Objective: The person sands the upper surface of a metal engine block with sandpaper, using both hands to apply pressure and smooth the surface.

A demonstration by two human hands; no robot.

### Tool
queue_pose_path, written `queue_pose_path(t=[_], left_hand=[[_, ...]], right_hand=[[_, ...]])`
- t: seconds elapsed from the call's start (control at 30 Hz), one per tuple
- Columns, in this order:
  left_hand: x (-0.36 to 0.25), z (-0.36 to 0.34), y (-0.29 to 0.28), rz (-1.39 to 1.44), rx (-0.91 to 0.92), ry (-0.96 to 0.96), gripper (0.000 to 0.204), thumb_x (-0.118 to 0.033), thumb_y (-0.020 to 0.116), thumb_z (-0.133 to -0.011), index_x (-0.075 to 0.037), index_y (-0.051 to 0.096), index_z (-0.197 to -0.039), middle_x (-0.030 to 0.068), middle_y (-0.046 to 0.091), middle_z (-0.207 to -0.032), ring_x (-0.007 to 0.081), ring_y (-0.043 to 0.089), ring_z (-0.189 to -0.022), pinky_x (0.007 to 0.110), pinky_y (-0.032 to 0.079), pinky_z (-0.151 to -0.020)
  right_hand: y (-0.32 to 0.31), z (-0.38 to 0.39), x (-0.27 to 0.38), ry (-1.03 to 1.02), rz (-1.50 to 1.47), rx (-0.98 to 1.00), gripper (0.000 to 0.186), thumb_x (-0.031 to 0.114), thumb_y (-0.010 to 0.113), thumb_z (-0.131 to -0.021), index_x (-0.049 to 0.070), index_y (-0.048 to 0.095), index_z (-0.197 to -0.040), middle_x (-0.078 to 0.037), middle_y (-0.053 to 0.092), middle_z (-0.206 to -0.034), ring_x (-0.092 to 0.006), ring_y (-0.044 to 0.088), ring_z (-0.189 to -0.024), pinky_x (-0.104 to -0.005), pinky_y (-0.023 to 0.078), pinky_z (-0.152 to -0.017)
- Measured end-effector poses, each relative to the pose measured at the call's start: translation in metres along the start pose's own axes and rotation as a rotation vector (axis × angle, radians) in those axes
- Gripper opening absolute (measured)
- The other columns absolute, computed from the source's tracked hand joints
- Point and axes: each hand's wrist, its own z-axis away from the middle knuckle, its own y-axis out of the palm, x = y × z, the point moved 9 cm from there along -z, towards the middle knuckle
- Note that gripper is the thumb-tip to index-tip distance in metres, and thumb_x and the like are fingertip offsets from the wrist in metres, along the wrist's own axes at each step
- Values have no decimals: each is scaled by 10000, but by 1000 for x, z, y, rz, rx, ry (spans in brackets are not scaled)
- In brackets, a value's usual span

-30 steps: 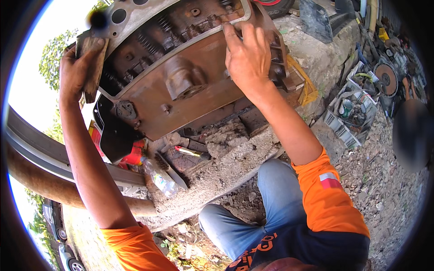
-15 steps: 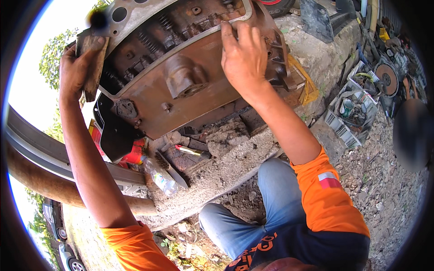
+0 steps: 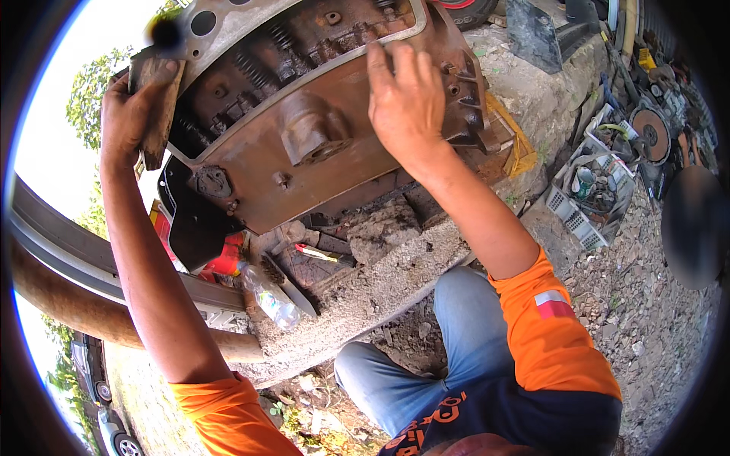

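Note:
A large rusty brown engine block [image 3: 334, 178] fills the upper middle, its long side opening showing springs [image 3: 255, 70] within a pale metal rim [image 3: 251, 119]. At its left end my left hand [image 3: 128, 118] is closed round a flat, dirty, wood-like slab [image 3: 158, 114], thumb on its face. My right hand [image 3: 409, 102] is at the lower rim near the right end of the opening. Its fingers are bent and close together, the tips at the rim's edge; whatever they may hold is hidden.
On the concrete ledge [image 3: 365, 285] below lie a red-and-pale paintbrush [image 3: 323, 254], a wire brush [image 3: 272, 270], a blade-like tool [image 3: 298, 295] and a clear plastic bottle [image 3: 275, 302]. A grey crate [image 3: 574, 216] of parts stands on gravel at right. A metal rail [image 3: 68, 239] runs along the left.
My right hand has shifted slightly down and left along the rim, its fingers a little more bent. My left hand and the slab have stayed put.

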Motion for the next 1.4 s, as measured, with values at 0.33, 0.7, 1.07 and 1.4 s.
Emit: queue_pose_path(t=[0.33,0.7,1.07,1.4], left_hand=[[-1,1,-2,-9,-26,5,499,-415,851,-850,6,741,-1094,70,743,-905,125,678,-730,274,540,-725],[2,-3,0,-3,3,5,457,-397,848,-859,-18,753,-1096,54,743,-915,116,672,-758,279,532,-734],[2,-1,-1,35,13,6,589,-419,878,-808,37,718,-1144,102,741,-932,145,679,-742,290,548,-710],[2,-2,0,52,-7,14,534,-403,876,-822,27,723,-1100,82,741,-904,135,672,-727,284,545,-695]], right_hand=[[0,1,3,-47,-47,-6,365,108,603,-870,22,693,-1213,-118,598,-1095,-293,559,-950,-427,480,-793],[-2,-1,-18,89,54,52,488,6,706,-769,22,676,-1255,-132,599,-1134,-312,584,-971,-431,512,-814],[-6,0,-14,-15,30,17,393,99,606,-869,7,684,-1242,-118,607,-1117,-280,564,-981,-426,487,-807],[-7,-2,-32,71,111,19,392,108,612,-861,21,689,-1235,-105,603,-1098,-277,556,-959,-415,480,-791]])
